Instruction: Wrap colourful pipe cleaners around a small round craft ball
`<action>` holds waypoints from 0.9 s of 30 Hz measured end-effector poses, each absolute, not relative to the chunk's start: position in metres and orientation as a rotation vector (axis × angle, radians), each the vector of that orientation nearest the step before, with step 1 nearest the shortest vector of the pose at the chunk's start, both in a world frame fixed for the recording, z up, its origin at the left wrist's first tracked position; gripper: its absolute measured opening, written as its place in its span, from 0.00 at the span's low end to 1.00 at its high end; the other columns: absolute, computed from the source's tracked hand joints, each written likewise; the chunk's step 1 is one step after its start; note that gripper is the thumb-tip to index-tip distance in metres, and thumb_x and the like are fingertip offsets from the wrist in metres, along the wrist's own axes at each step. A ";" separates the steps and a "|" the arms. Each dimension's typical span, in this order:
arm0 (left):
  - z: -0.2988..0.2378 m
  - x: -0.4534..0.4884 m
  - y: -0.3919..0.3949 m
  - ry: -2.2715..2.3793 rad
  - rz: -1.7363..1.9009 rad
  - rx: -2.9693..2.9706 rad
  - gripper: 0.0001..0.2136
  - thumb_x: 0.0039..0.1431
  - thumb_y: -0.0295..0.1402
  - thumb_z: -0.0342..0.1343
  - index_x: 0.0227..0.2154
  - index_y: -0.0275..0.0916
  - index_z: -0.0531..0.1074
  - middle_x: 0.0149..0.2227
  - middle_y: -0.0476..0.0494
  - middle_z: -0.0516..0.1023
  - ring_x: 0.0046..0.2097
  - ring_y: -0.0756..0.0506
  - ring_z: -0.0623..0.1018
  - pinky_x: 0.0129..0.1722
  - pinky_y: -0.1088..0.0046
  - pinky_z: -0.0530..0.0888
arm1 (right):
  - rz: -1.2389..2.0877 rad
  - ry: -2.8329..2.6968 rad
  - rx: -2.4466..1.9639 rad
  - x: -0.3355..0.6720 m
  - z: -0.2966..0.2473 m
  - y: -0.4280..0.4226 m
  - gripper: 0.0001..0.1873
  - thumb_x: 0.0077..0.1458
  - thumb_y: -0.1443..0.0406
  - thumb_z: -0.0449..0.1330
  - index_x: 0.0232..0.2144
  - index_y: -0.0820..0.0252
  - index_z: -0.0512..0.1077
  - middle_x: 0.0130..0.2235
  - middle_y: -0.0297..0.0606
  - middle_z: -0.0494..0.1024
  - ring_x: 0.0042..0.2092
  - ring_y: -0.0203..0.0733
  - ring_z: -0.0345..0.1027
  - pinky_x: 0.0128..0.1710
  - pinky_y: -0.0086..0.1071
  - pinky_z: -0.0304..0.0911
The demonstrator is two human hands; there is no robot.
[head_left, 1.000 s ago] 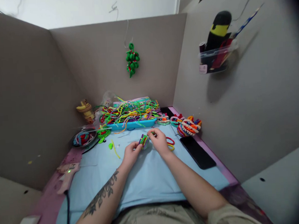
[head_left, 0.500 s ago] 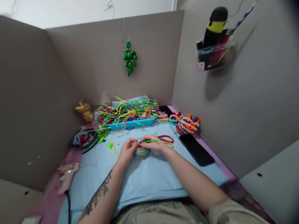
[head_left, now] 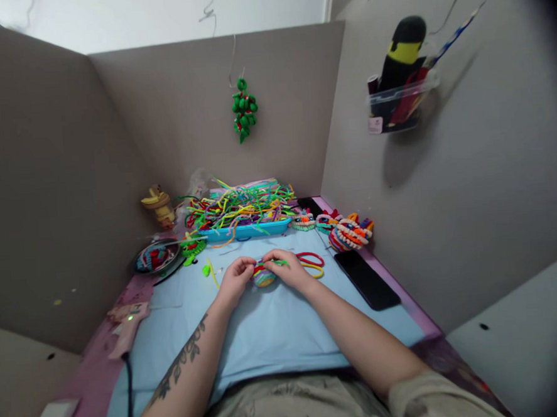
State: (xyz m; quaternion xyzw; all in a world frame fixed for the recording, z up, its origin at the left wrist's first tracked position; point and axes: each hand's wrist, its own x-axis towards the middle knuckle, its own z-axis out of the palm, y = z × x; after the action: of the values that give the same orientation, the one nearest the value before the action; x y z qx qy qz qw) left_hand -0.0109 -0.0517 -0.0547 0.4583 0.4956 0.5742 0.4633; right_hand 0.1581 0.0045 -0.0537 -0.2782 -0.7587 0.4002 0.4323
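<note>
A small striped pipe-cleaner figure (head_left: 264, 278) in several colours is held between my two hands, just above the blue cloth (head_left: 267, 335). My left hand (head_left: 238, 276) pinches its left side, fingers closed. On the other side, my right hand (head_left: 285, 268) grips its upper right, with a bit of green pipe cleaner showing by the fingers. Red and yellow pipe cleaners (head_left: 314, 256) curve out in loops to the right of my right hand. What lies under the fingertips is hidden.
Behind my hands, a blue tray (head_left: 246, 230) overflows with pipe cleaners. Finished figures (head_left: 350, 232) and a black phone (head_left: 368, 280) lie to the right. A pink glue gun (head_left: 129, 331) with a cable and a round dish (head_left: 156, 257) are at left. Grey partitions enclose the table.
The figure has tilted in my hands, so more of its striped side shows. My right fingers have shifted slightly, and less of the green pipe cleaner is visible.
</note>
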 end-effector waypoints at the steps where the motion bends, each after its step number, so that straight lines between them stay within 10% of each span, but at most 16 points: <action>1: -0.054 -0.011 -0.052 1.219 1.423 1.133 0.12 0.43 0.38 0.63 0.30 0.37 0.72 0.26 0.49 0.73 0.28 0.50 0.70 0.30 0.76 0.64 | 0.944 -1.927 -0.674 0.159 -0.052 0.004 0.05 0.52 0.66 0.57 0.30 0.60 0.73 0.34 0.35 0.75 0.39 0.39 0.68 0.42 0.32 0.61; 27: -0.051 -0.006 -0.056 1.309 1.287 1.337 0.15 0.50 0.44 0.57 0.21 0.37 0.68 0.19 0.53 0.65 0.24 0.52 0.63 0.24 0.77 0.59 | 1.040 -2.016 -0.644 0.171 -0.045 0.009 0.07 0.54 0.67 0.55 0.31 0.61 0.74 0.35 0.37 0.76 0.40 0.39 0.69 0.44 0.33 0.62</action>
State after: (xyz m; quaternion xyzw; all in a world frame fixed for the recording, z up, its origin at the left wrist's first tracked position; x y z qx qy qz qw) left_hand -0.0059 -0.0555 -0.0513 0.5336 0.5228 0.5138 0.4217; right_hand 0.1708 0.0092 -0.0450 -0.2524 -0.7902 0.4075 0.3819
